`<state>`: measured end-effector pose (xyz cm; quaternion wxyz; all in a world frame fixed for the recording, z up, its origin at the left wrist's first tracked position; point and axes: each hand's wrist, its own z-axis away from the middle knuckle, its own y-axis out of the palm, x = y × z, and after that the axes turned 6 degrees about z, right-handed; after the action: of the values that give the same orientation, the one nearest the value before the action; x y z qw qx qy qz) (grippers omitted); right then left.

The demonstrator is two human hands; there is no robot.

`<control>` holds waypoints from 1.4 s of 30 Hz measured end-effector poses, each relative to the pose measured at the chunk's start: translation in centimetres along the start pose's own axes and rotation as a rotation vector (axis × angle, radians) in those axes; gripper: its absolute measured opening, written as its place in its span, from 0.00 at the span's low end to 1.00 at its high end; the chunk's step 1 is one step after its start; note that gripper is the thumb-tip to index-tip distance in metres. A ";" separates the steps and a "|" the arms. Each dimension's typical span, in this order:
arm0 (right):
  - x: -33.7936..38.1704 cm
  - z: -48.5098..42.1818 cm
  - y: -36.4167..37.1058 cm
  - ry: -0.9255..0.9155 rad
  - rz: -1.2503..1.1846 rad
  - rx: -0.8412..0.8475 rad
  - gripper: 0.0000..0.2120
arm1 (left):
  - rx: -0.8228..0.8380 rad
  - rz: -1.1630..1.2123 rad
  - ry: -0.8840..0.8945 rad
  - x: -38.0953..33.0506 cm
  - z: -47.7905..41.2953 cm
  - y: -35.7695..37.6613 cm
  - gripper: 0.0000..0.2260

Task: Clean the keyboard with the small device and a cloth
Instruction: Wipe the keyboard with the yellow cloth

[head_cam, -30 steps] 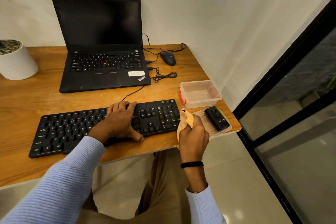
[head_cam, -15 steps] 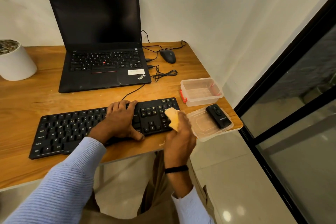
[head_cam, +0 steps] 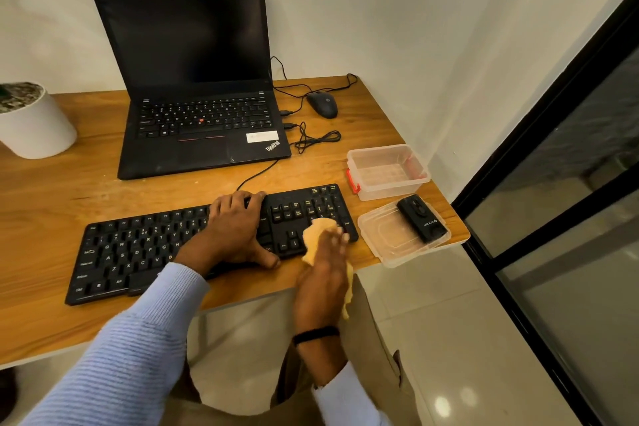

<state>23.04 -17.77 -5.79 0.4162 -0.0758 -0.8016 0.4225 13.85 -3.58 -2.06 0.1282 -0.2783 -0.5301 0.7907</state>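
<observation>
Keyboard: the keyboard (head_cam: 138, 249) lies along the desk's (head_cam: 69, 190) front edge, its right end toward the front right corner.
Cloth: the yellow cloth (head_cam: 316, 230) is pressed on the right end keys.
Right hand: the right hand (head_cam: 325, 270) grasps the bunched cloth, a tail hanging off the front edge.
Left hand: the left hand (head_cam: 233, 228) grasps nothing and lies flat across the middle keys, steadying the board.
Small device: the small device (head_cam: 421, 218) rests on a clear lid (head_cam: 383, 239) at the front right corner, untouched.
Progress: the device looks set aside and wiping looks underway at the right end. The keys to the left likely remain.
</observation>
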 end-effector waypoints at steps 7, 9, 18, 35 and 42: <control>-1.8 -2.4 -1.8 0.068 -0.084 -0.078 0.26 | 0.001 0.014 0.004 0.1 0.0 0.1 0.60; -2.7 -3.7 -2.1 0.163 -0.071 -0.147 0.28 | 0.004 0.008 0.001 0.0 -0.1 0.0 0.60; -2.1 -1.9 -2.0 -0.037 -0.122 0.079 0.24 | -0.001 -0.002 0.009 0.1 -0.1 0.1 0.60; -2.9 -6.8 -6.5 0.045 -0.176 -0.069 0.14 | -0.203 0.218 -0.174 4.0 5.5 -0.7 0.66; -0.7 -6.6 -0.7 -0.194 0.144 0.117 0.25 | -0.617 0.471 -0.588 7.3 12.2 3.5 0.66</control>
<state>28.53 -14.52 -3.72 0.3093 -0.0674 -0.8044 0.5027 1.23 -10.74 -4.01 -0.2976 -0.1807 -0.6761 0.6494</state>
